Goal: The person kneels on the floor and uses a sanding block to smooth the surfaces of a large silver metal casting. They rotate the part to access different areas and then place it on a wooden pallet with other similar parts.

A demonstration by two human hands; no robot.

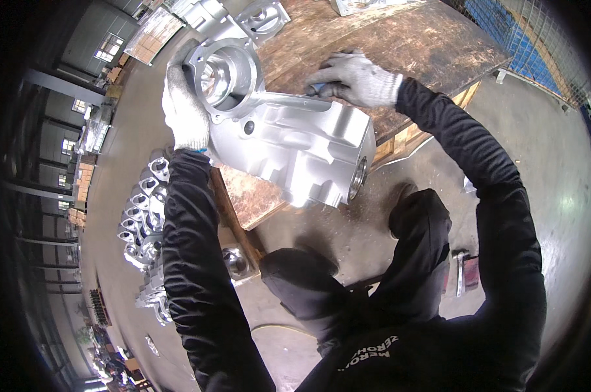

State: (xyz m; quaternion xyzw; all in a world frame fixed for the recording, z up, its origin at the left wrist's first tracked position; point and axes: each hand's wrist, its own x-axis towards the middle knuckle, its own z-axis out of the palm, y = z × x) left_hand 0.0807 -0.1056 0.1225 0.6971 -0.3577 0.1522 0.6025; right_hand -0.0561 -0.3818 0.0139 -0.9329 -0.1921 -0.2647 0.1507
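Note:
A large silver metal casting (285, 140), like a machine housing, lies tilted on the wooden table in front of me. It has a round, flanged opening at its upper left and a second bore at its lower right end. My left hand (185, 108), in a white-grey work glove, is wrapped round the outer side of the flanged opening; some fingertips are hidden. On the table's far side of the casting is my right hand (361, 80), gloved too, with curled fingers. A small bluish thing (318, 87) shows at its fingertips, too little of it to name.
More silver castings (262, 19) stand at the table's far left, beside the worn wooden tabletop (406, 39). Several castings (145, 209) sit on the floor to my left. A wire mesh fence (543, 39) rises at the far right. A tool (462, 271) lies near my right leg.

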